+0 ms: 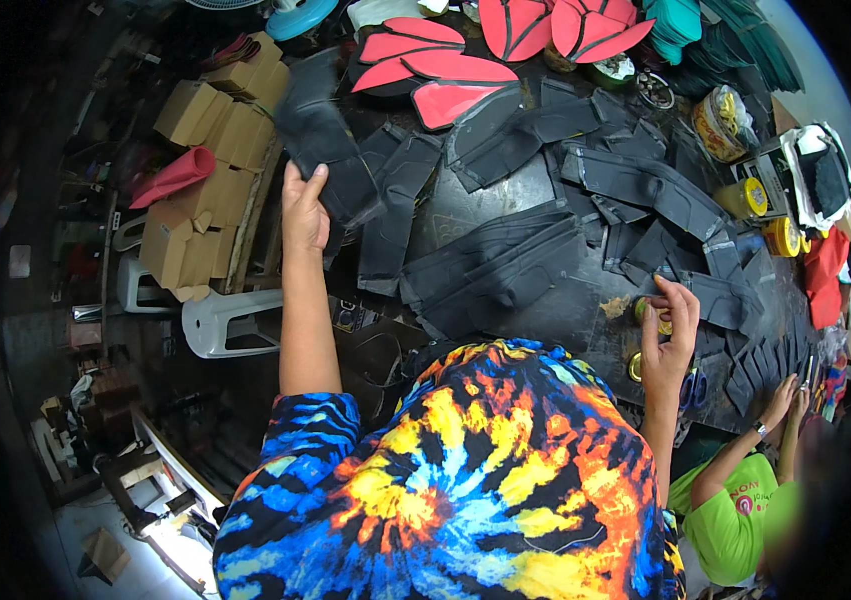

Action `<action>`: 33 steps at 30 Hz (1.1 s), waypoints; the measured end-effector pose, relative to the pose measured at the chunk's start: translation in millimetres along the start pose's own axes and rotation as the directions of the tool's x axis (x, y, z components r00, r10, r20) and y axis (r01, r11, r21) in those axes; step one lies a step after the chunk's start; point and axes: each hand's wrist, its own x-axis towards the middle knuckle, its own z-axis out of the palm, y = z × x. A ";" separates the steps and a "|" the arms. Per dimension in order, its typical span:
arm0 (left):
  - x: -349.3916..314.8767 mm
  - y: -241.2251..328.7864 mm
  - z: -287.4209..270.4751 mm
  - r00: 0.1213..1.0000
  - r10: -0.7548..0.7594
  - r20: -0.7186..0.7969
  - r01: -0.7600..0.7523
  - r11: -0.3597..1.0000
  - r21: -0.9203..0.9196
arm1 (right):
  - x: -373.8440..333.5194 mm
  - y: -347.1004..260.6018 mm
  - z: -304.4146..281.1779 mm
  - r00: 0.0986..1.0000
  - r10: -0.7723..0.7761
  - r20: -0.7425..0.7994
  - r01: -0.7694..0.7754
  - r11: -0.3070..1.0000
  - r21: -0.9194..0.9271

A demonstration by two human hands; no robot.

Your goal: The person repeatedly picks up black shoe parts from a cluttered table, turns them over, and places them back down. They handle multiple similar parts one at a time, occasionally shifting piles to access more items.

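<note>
My left hand (307, 208) is closed on the lower edge of a black sheet panel (323, 125), thumb on top. The panel is raised at the table's left side. Beneath and beside it lies another black panel (395, 215). My right hand (672, 325) is above the table's near right part, fingers half curled and thumb apart, with nothing visible in it. Close to it are a small yellow tin (638, 310) and a black panel (715, 300). A wide stack of black panels (495, 265) lies between my hands.
Red-and-black petal-shaped pieces (455, 75) lie at the far side. Cardboard boxes (230, 130) and a grey plastic stool (225, 325) stand left. Yellow tubs (745, 198) line the right edge. A co-worker in a green shirt (740, 515) handles fanned black pieces (770, 365) at right.
</note>
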 end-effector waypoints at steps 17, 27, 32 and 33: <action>-52.1 -80.4 15.3 0.719 -0.691 -0.072 0.533 0.482 0.695 | -5.2 -3.3 -10.6 1.000 0.004 0.007 -0.004 1.000 -0.024; -83.0 -121.0 170.7 0.691 -0.150 0.707 -0.581 0.467 0.667 | -21.7 40.7 -43.3 0.994 0.045 -0.101 -0.080 0.923 -0.376; -89.2 -148.8 210.8 0.655 -0.359 0.665 -0.680 0.103 0.726 | -31.2 52.6 -57.1 0.994 0.096 -0.050 -0.107 0.798 -0.593; -90.6 -152.1 213.7 0.658 -0.384 0.647 -0.669 0.094 0.737 | -32.0 55.4 -57.1 0.997 0.071 -0.044 -0.082 0.772 -0.630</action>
